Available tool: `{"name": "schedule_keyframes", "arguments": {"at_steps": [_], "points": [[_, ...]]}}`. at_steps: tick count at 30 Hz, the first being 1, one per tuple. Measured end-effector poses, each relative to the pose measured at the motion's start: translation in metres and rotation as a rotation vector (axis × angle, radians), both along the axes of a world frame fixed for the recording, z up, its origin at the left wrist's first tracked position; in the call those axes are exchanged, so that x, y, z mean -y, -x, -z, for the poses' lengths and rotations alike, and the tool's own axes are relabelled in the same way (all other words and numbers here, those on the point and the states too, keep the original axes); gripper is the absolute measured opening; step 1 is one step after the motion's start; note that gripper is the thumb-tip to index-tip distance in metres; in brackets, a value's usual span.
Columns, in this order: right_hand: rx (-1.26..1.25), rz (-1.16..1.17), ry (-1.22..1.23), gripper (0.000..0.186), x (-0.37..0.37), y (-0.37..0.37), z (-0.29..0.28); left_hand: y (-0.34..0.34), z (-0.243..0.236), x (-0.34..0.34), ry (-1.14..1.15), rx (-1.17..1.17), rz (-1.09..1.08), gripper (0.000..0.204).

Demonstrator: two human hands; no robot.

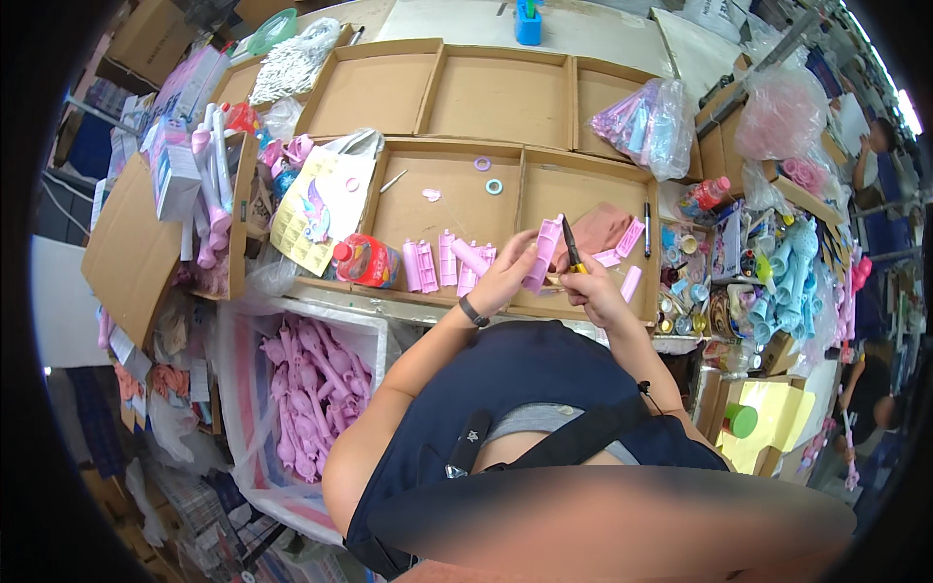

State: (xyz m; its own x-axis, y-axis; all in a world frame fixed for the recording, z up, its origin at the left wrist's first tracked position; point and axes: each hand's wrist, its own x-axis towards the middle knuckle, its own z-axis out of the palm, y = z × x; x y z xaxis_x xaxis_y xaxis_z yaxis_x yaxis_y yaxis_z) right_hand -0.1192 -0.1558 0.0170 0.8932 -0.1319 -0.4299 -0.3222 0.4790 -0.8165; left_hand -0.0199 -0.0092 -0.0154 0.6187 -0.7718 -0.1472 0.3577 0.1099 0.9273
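Above the front of a cardboard tray (428,204), my left hand (513,267) is closed around a pink plastic half-shell (542,258), its ribbed hollow side showing. My right hand (597,291) grips a pointed tool (572,245) with a dark tip and a yellow-and-black handle; its kind is not clear. The tip points away from me, close beside the half-shell; I cannot tell whether they touch. More pink plastic shells (422,267) lie in the tray left of my hands, and others (631,236) lie to the right beside a brownish-pink cloth (601,226).
A red-capped bottle (367,260) stands left of my hands. Two small rings (494,187) and a black marker (647,229) lie in the tray. A lined bin of pink parts (316,389) is at lower left. Small jars and blue parts (795,267) crowd the right.
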Motion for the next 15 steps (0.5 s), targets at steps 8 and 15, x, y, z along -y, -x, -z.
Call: {"name": "schedule_keyframes", "arguments": {"at_steps": [8, 15], "points": [[-0.071, 0.036, 0.628, 0.013, -0.007, 0.002, 0.043, -0.006, -0.021, -0.008, 0.034, 0.203, 0.187, 0.036], [-0.055, 0.059, 0.616, 0.01, 0.004, 0.01, 0.056, -0.046, 0.009, -0.017, 0.127, -0.107, -0.254, 0.027]]}}
